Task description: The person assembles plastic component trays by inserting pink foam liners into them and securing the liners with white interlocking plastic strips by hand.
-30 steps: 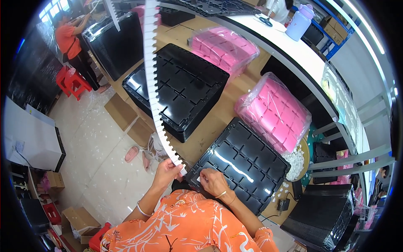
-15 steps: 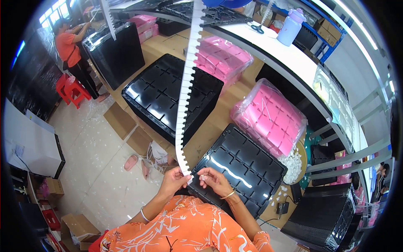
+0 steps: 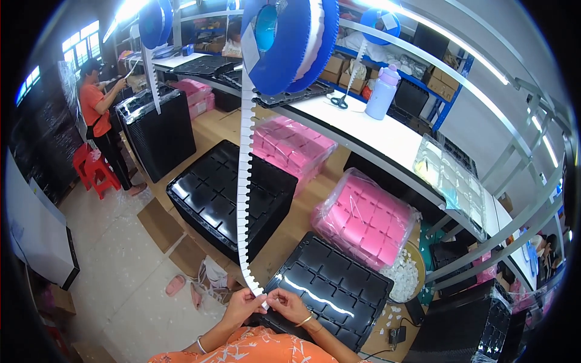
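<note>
A long white strip (image 3: 244,193), notched along one edge, hangs from a blue reel (image 3: 279,66) overhead and curves down to my hands. My left hand (image 3: 239,310) pinches the strip close to its lower end. Fingers closed, my right hand (image 3: 290,305) meets the same end from the right; what sits between its fingertips is too small to make out. Both hands are over the near left edge of a glossy black tray (image 3: 339,290) moulded in compartments.
A tall stack of black trays (image 3: 224,199) and wrapped pink trays (image 3: 363,212) stand on the bench. Beside them, a round container (image 3: 414,290) holds small white pieces. On the raised white shelf are a lilac bottle (image 3: 382,94) and scissors (image 3: 340,103). Another person (image 3: 97,109) works at far left.
The view has tilted up, bringing the blue reel into sight. My right hand has come in from slightly apart, holding a small white piece, to the strip's end; my left hand keeps its grip.
</note>
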